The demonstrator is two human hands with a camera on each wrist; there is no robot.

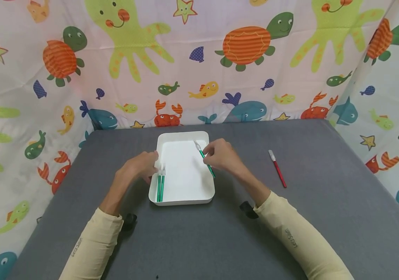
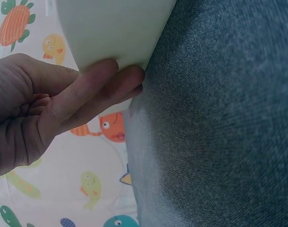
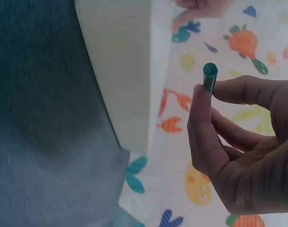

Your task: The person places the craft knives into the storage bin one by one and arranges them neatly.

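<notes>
A white rectangular tray (image 1: pixel 185 167) lies on the grey table. My left hand (image 1: pixel 140 165) grips its left wall, and in the left wrist view the fingers (image 2: pixel 99 82) press on the tray's outer side (image 2: pixel 115 33). Above the tray's right edge, my right hand (image 1: pixel 222 155) pinches a slim green pen (image 1: pixel 211 170) with a clear cap, held at a slant. The right wrist view shows the pen's round green end (image 3: pixel 210 71) between thumb and finger. Two similar green pens (image 1: pixel 160 188) lie side by side along the tray's left wall, caps pointing away.
A red pen (image 1: pixel 279 174) with a white cap lies on the table (image 1: pixel 307 217) to the right of the tray. Behind and at both sides hangs a curtain (image 1: pixel 192 39) printed with sea animals.
</notes>
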